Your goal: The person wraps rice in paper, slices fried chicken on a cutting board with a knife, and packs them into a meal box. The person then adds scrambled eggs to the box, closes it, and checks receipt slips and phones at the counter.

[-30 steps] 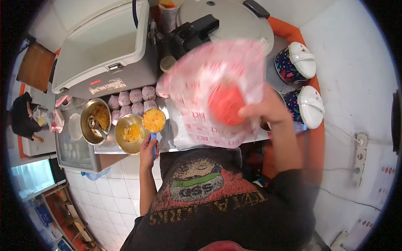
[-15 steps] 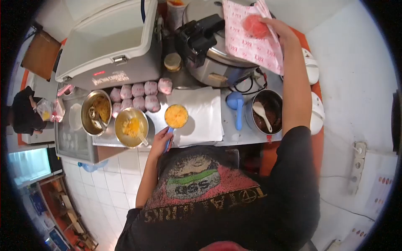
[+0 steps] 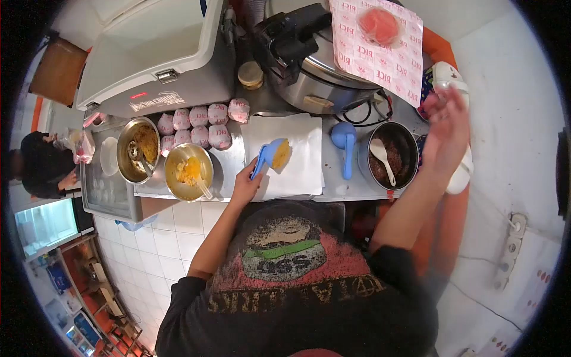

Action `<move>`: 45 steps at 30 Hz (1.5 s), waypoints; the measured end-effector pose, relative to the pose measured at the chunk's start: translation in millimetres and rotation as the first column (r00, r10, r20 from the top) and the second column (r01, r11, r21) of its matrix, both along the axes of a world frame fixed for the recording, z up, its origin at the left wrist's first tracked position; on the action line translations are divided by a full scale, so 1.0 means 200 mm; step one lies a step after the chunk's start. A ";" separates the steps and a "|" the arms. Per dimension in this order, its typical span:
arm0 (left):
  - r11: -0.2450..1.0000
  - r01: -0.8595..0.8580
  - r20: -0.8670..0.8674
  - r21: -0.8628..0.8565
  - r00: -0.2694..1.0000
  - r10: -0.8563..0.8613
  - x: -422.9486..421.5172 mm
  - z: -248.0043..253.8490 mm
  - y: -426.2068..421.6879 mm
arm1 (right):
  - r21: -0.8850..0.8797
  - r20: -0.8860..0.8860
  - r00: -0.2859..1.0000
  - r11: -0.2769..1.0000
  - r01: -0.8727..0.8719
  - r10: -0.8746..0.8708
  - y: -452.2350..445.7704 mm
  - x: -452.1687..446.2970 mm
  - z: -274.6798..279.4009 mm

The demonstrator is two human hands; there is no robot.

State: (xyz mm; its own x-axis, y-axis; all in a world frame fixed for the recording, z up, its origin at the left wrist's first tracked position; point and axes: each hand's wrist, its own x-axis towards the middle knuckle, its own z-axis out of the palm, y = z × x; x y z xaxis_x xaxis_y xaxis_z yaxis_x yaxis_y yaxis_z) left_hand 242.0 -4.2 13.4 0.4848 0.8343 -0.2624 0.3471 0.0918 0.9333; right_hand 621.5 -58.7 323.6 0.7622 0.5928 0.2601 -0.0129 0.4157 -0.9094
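Tilted blue scoop [image 3: 268,154], yellow rice [image 3: 281,154]

Head-worn view, facing forward-down.

Your left hand [image 3: 245,185] gripped a blue scoop [image 3: 270,156] of orange food, tilted over white paper [image 3: 300,172]. Your right hand [image 3: 449,122], blurred, was open beside printed paper [image 3: 363,56], which lay over the large cooker [image 3: 309,92] and bore a round red item [image 3: 379,26].
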 end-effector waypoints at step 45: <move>0.777 -0.365 -0.666 0.513 0.402 0.629 -0.71 0.33 0.00 | -0.313 -0.439 0.829 0.806 -0.503 0.346 0.04 -0.51 -0.94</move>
